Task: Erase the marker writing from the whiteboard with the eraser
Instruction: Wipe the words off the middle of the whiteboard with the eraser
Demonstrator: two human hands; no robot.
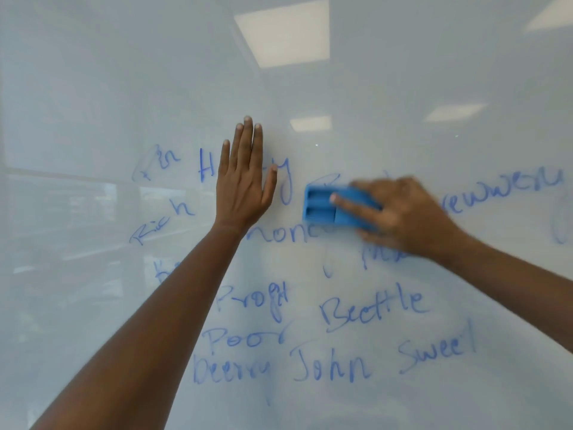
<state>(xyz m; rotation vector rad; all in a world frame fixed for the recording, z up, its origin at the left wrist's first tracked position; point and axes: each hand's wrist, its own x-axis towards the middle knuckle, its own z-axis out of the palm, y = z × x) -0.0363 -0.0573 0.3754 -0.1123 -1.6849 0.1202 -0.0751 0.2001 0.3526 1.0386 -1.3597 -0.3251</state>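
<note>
A glossy whiteboard (pixel 403 88) fills the whole view and carries several words in blue marker writing (pixel 369 308) across its middle and lower part. My right hand (pixel 406 215) presses a blue eraser (pixel 325 207) flat against the board, over a word in the middle row; the hand is blurred. Faint smears show around the eraser. My left hand (pixel 243 178) lies flat on the board with fingers together, pointing up, covering part of a word to the left of the eraser. It holds nothing.
Ceiling light panels (pixel 285 35) and a window reflect in the board's surface. More blue writing runs off the right edge (pixel 558 218). The upper half of the board bears no writing.
</note>
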